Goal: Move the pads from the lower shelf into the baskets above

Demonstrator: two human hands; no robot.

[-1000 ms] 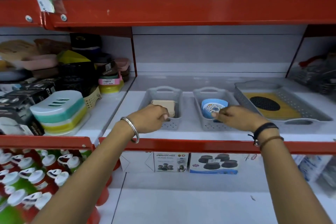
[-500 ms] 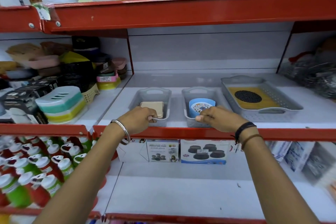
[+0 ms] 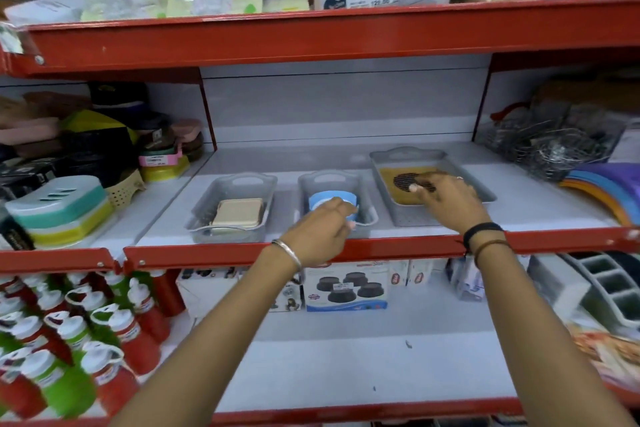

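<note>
Three grey baskets stand on the upper shelf. The left basket (image 3: 207,215) holds a beige square pad (image 3: 239,213). A blue round pad (image 3: 320,199) sits in the middle basket (image 3: 325,178), and my left hand (image 3: 317,234) curls its fingers over that basket's front rim. The wide tray (image 3: 408,153) at the right holds a yellow pad (image 3: 386,180) with a black round mesh. My right hand (image 3: 448,201) rests over it with fingers spread, thumb on the mesh. Boxes of pads (image 3: 346,286) stand at the back of the lower shelf.
Soap dishes (image 3: 59,210) and stacked wares fill the left bay. Wire racks (image 3: 547,142) and coloured mats (image 3: 609,187) sit at the right. Red and green bottles (image 3: 69,340) crowd the lower left. A red shelf lip (image 3: 207,253) runs in front of the baskets.
Both hands shifted right: my left hand went from the left basket's rim to the middle basket, and my right hand from the middle basket to the wide tray.
</note>
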